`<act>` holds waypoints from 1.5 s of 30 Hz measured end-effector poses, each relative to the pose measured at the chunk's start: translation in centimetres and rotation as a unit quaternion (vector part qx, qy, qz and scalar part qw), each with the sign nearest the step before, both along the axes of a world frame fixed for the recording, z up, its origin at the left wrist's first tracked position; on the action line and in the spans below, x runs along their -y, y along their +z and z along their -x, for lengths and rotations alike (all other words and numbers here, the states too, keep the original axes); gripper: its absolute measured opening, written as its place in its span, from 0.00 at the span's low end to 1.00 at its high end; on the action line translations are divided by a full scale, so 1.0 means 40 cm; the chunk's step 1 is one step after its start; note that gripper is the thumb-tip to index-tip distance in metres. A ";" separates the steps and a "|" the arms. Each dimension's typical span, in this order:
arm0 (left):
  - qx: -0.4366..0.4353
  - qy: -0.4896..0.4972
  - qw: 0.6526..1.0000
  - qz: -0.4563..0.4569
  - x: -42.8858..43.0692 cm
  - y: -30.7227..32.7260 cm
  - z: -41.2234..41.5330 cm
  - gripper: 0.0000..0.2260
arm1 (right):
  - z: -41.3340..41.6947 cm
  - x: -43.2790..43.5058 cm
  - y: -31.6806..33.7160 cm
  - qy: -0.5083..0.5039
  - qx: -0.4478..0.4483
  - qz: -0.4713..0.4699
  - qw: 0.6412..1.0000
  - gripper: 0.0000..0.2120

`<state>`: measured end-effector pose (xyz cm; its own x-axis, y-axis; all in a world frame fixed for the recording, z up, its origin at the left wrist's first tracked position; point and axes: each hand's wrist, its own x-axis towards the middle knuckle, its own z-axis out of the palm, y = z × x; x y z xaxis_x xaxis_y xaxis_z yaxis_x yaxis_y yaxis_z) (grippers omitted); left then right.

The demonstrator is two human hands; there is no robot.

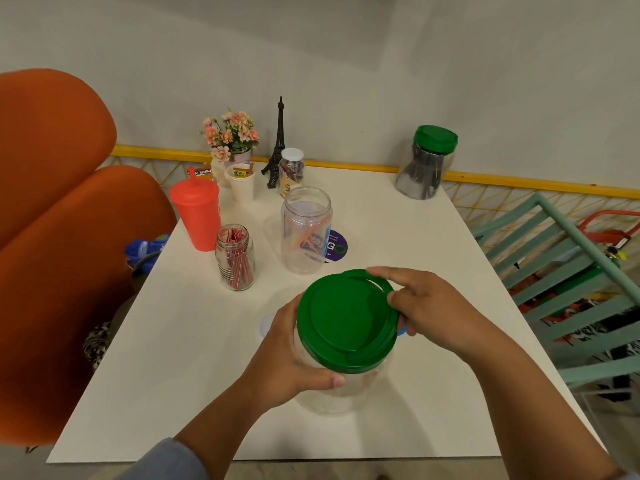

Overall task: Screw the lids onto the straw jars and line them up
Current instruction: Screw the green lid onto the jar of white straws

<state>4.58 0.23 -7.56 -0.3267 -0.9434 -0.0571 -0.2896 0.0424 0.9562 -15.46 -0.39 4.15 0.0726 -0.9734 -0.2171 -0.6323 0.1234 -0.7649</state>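
A big clear plastic jar (pixel 341 393) stands near the front of the white table (pixel 433 258), with a green lid (pixel 346 320) on its mouth. My left hand (pixel 287 362) wraps the jar's left side just under the lid. My right hand (pixel 426 303) grips the lid's right rim. Behind it an open clear jar (pixel 306 233) holds orange straws. To the left stands a small open glass jar (pixel 236 259) of red striped straws. A green-lidded jar (pixel 426 164) of black straws sits at the back right. A small white-lidded jar (pixel 291 171) stands at the back.
A red tumbler (pixel 197 213), paper cups (pixel 241 181), a pot of flowers (pixel 232 133) and a small tower model (pixel 277 143) stand at the back left. Orange chairs (pixel 52 202) flank the left edge, a teal chair (pixel 568 271) the right. A purple sticker (pixel 336 245) lies mid-table.
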 end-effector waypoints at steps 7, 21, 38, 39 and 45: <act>-0.009 0.009 1.000 -0.009 0.001 -0.008 0.000 0.49 | -0.002 -0.043 0.033 0.098 -0.020 -0.013 0.995 0.11; -0.009 0.005 1.000 -0.026 0.000 -0.005 0.000 0.49 | -0.120 0.000 0.077 0.146 -0.343 0.165 0.913 0.17; 0.012 0.015 1.000 -0.024 -0.005 0.003 0.000 0.49 | -0.141 0.052 0.047 0.069 -0.202 0.096 0.972 0.15; 0.015 0.016 0.999 -0.023 -0.004 0.004 0.001 0.49 | -0.136 0.053 0.045 0.049 -0.185 0.095 0.977 0.14; 0.009 0.018 1.000 -0.011 -0.006 0.003 0.000 0.48 | -0.100 0.051 0.061 0.036 -0.047 0.006 0.998 0.12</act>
